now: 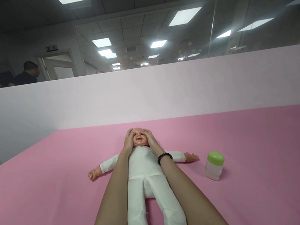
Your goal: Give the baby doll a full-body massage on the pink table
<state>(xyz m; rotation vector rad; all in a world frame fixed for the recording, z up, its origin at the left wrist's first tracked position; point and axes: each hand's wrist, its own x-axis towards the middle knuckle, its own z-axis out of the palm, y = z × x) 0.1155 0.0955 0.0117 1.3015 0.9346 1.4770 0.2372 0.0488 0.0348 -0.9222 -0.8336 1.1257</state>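
Note:
A baby doll [142,164] with a white cloth body and plastic limbs lies on its back on a pink mat [48,203], its arms spread. My left hand [128,142] and my right hand [150,141] cup the two sides of the doll's plastic head [139,139], with the fingers reaching over its brow. My forearms run along either side of the doll's body, and a black beaded bracelet [164,157] circles my right wrist. To the right of the doll's hand stands a translucent jar with a green lid [215,165], out of reach of both hands.
A low white wall [147,94] runs along the far edge of the pink mat. Behind it, a glass partition shows an office with ceiling lights, a doorway [57,65] and a person in a dark top [25,75] at the far left.

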